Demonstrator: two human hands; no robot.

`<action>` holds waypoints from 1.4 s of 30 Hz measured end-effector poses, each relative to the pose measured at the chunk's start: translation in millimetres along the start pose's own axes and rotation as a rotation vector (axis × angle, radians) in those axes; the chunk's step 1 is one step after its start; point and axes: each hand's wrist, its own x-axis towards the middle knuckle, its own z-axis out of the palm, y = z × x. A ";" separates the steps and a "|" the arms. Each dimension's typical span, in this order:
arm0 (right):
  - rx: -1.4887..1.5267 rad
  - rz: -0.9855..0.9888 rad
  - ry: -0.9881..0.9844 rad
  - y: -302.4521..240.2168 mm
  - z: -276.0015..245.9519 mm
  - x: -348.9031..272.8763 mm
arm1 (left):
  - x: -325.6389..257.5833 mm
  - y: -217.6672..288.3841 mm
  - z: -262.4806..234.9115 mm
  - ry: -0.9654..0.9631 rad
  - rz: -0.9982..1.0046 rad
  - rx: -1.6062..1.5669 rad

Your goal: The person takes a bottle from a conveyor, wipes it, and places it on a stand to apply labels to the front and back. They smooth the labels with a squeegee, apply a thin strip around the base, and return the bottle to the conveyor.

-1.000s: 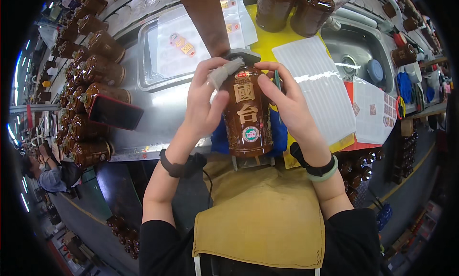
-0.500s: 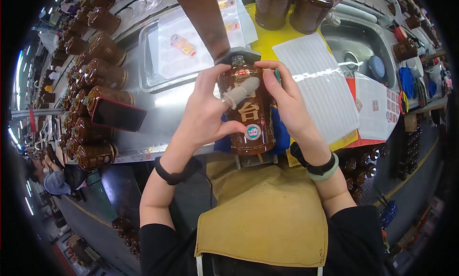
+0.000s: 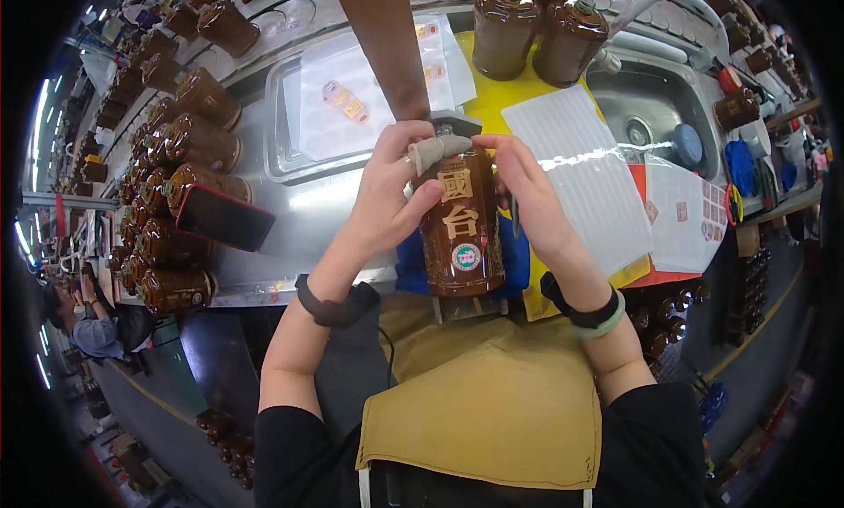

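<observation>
A glossy brown bottle (image 3: 462, 260) with gold characters and a round green-and-white sticker (image 3: 465, 256) lies on a blue padded rest (image 3: 517, 260), neck pointing away from me. My left hand (image 3: 387, 200) is closed around its left shoulder, thumb pressed on the front. A beige cloth finger cover (image 3: 440, 152) on that hand lies across the upper bottle, hiding the sticker there. My right hand (image 3: 532, 191) touches the right shoulder with its index fingertip. A slim dark tool (image 3: 516, 218) hangs from under its fingers; its kind is unclear.
Many brown bottles (image 3: 200, 140) stand at the left, a phone (image 3: 224, 218) leaning against them. Sticker sheets (image 3: 325, 134) lie in a metal tray. A brown post (image 3: 387, 42) rises beyond my bottle. White ribbed sheet (image 3: 585, 174), sink (image 3: 655, 95) and more bottles (image 3: 505, 33) are right.
My left hand's covered finger and thumb have moved up the bottle, away from the round sticker. The finger cover now lies over the upper sticker. My right fingertips have shifted slightly.
</observation>
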 end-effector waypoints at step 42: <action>-0.841 -0.248 -0.275 -67.7 -1.7 70.5 | -48.7 26.3 8.6 0.524 -0.474 -0.556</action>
